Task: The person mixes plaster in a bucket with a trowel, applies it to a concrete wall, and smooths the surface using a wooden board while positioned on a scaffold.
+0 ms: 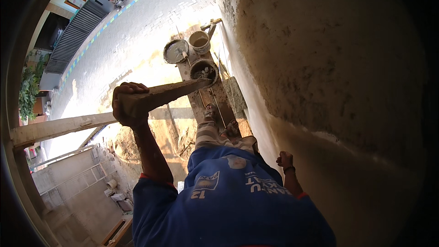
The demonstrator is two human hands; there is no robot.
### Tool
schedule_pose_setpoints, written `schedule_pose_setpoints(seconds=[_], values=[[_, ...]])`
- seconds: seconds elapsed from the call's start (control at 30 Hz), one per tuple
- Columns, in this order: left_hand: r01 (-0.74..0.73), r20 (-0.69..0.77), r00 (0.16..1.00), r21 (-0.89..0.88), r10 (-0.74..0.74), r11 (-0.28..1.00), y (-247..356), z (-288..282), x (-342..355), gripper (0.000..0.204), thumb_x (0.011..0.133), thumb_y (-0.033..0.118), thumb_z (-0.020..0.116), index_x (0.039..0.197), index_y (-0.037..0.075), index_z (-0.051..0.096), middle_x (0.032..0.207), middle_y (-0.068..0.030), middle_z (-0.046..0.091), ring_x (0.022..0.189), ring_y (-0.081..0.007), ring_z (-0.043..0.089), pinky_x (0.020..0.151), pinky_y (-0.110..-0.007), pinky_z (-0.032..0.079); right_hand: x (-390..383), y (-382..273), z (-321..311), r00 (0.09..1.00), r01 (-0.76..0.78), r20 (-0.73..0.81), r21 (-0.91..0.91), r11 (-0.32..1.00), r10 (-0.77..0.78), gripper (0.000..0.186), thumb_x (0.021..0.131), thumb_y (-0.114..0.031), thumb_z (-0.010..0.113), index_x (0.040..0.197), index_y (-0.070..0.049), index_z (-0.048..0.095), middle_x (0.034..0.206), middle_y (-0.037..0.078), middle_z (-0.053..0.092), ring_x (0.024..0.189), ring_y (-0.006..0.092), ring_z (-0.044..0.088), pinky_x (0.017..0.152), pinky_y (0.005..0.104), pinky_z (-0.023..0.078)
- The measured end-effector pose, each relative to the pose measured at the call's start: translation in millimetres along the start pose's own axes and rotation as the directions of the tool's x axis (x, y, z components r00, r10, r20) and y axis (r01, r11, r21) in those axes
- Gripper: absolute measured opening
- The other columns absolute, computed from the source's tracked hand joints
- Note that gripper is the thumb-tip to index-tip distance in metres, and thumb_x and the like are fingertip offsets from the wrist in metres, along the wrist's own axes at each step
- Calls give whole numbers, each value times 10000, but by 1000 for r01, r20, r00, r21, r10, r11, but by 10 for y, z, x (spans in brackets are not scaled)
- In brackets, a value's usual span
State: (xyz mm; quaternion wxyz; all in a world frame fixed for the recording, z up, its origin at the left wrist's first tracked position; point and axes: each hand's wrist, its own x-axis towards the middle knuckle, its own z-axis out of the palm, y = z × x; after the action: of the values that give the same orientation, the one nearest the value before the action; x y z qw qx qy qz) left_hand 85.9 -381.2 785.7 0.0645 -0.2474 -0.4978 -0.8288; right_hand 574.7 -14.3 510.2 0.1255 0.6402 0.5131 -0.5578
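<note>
1. Well, we see the left hand [130, 103] wrapped firmly around the near end of a long, dirt-stained wooden bar [169, 94], its palm side hidden by the grip.
2. The bar runs rightward and away from that hand, its far end over the mouth of a mortar-smeared bucket [205, 60]; we cannot tell whether they touch.
3. The right hand [285, 159] is lower, just beside the rough plastered wall [320, 64], with a dark band at the wrist. Its fingers are curled in, and we cannot make out whether they hold anything.
4. Ahead, between the hands, we see a narrow plank [195, 105] bearing the smeared bucket, a paler bucket [204, 51] and a wide basin [166, 57] of grey mix. The bar covers part of the plank and bucket.
5. Behind the left hand passes a pale beam [64, 128], partly hidden by the fist. The wall fades into the dark rim of our view, and glare washes out the paving [155, 18] beyond.
6. Nearest us, the blue shirt [238, 192] carries pale lettering, a number and a boxed emblem, all upside down and partly lost in folds.
</note>
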Motion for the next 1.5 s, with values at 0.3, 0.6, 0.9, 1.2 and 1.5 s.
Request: schedule_pose_setpoints(seconds=[0.3,0.6,0.9,1.2,1.5], values=[[8,11,1000,57,-8,998,19,-10,-88,542,885,494,426,911,-34,540,802,-200,551,749,-329,579,681,-441,492,285,-560,158,999,-2,39,-81,997,6,107,857,-164,531,904,-72,558,621,60,547,494,173,578,401,301,437],[81,-83,994,161,-68,984,213,-63,-204,535,900,494,400,942,-21,539,847,-214,552,834,-345,570,777,-466,465,149,-1832,1009,968,247,102,-240,939,-229,225,832,-212,575,934,-14,604,643,50,610,526,122,588,463,275,473],[52,-264,963,365,50,930,427,-240,-93,414,966,375,303,1176,55,462,998,-193,590,983,-349,581,928,-505,438,283,-2014,1412,962,259,172,-315,913,-213,277,815,-284,604,772,-10,604,577,48,584,499,127,573,471,276,466],[57,-314,949,269,32,962,492,-625,25,402,1017,377,206,1189,117,460,1057,-181,578,997,-358,590,965,-530,429,647,-1164,1298,949,274,298,-606,747,-107,333,566,-165,803,805,-55,599,764,73,666,647,225,647,590,346,524],[117,-386,922,215,-26,970,589,-830,35,442,1008,436,285,1187,164,583,1186,-110,569,1177,-369,473,1059,-551,335,1000,-1490,1715,858,482,508,-741,468,-79,251,682,-134,685,914,-41,666,798,121,678,624,204,650,583,308,529]])
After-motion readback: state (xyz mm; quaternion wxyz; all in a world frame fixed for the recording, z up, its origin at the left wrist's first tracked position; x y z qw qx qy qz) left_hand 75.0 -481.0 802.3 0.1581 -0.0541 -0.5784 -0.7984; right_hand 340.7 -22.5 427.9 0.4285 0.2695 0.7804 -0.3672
